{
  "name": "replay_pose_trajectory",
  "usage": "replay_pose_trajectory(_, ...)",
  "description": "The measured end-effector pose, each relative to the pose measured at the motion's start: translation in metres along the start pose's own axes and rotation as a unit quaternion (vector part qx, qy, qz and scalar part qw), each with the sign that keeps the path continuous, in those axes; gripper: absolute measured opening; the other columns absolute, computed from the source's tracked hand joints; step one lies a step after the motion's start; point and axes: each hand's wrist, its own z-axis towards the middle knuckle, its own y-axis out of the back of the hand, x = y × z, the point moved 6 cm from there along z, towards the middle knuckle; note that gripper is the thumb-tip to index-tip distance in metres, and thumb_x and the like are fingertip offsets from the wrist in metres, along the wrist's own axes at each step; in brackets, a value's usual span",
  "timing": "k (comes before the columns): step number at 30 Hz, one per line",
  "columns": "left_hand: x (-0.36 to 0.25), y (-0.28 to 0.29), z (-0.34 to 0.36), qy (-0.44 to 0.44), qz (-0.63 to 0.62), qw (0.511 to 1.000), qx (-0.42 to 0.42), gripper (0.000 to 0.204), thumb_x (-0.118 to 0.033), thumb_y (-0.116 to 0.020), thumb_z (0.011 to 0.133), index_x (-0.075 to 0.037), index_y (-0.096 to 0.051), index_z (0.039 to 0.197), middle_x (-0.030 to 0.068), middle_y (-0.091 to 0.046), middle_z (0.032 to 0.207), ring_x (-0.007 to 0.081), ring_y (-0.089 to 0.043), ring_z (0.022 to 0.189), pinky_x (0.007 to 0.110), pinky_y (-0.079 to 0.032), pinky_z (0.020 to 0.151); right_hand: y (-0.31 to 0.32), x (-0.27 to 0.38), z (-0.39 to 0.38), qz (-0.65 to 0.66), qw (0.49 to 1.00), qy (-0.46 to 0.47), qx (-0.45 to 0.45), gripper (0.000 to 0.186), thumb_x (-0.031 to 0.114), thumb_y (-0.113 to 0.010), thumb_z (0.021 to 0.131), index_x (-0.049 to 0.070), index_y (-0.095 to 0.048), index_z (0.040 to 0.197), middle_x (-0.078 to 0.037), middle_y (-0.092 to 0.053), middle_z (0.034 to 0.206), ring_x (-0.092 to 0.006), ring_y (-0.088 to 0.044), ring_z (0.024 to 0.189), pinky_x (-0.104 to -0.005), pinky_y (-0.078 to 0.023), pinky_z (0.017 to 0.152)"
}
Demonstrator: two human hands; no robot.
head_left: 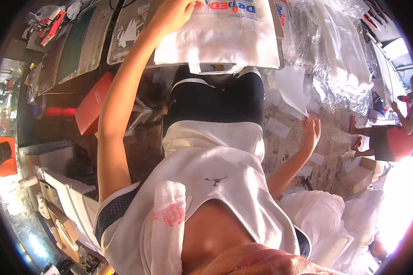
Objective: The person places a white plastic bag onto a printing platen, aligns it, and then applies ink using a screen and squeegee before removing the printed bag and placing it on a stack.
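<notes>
A white bag (215,43) with red and blue print lies flat on the work surface in front of me, its handle loop (215,68) hanging over the near edge. My left hand (181,13) is at the bag's upper left, its fingers curled and partly cut off by the frame. What they grip, if anything, is hidden. Low on the right, beside my leg, my right hand (311,130) is closed on the lower corner of a thin white sheet (293,89) that slopes down from the table's edge. Whether this sheet is another bag I cannot tell.
Crumpled clear plastic wrap (339,55) covers white material at the right. A red box (94,103) stands below the table at left. Paper scraps (277,127) litter the floor. White bundles (316,215) and an open carton (360,176) lie right; another person (394,140) is beyond.
</notes>
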Motion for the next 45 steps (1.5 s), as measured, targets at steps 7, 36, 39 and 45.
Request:
replay_pose_trajectory(7,-0.019,-0.002,-0.002,-0.031,0.048,0.998,-0.017,0.023,0.001,-0.058,0.092,-0.008,-0.077,0.103,0.0138,-0.064,0.098,0.0345,-0.065,0.097,0.04,-0.052,0.085,-0.026,-0.011,-0.003,-0.035,0.999,-0.023,-0.026,0.014,0.012,-0.071,0.097,0.001,-0.066,0.105,-0.008,-0.07,0.097,-0.0154,-0.068,0.089,-0.0304,-0.055,0.086)
replay_pose_trajectory(36,-0.161,-0.096,-0.067,-0.142,0.032,0.988,-0.057,0.026,-0.01,-0.077,0.082,-0.01,-0.07,0.107,0.002,-0.065,0.106,0.024,-0.061,0.101,0.04,-0.049,0.089,-0.081,-0.076,0.039,0.034,0.997,-0.018,-0.071,0.007,0.01,-0.067,0.098,0.008,-0.065,0.105,-0.009,-0.069,0.134,-0.0134,-0.063,0.1,-0.0292,-0.048,0.086)
replay_pose_trajectory(39,-0.162,-0.075,-0.09,-0.12,-0.018,0.99,-0.064,0.02,-0.005,-0.075,0.082,-0.009,-0.071,0.102,0.003,-0.066,0.102,0.0246,-0.062,0.097,0.041,-0.048,0.087,-0.073,-0.07,0.036,0.048,0.996,-0.012,-0.076,0.005,0.011,-0.067,0.098,0.01,-0.065,0.102,-0.009,-0.069,0.136,-0.012,-0.063,0.098,-0.0291,-0.048,0.086)
replay_pose_trajectory(45,-0.147,-0.043,-0.151,-0.001,0.027,0.997,-0.075,0.033,0.005,-0.074,0.073,-0.013,-0.074,0.101,0.0058,-0.06,0.116,0.0315,-0.055,0.113,0.046,-0.043,0.098,-0.059,-0.083,0.024,0.022,0.995,-0.025,-0.094,0.011,0.01,-0.067,0.097,0.01,-0.066,0.108,-0.007,-0.072,0.125,-0.0105,-0.063,0.095,-0.0278,-0.048,0.082)
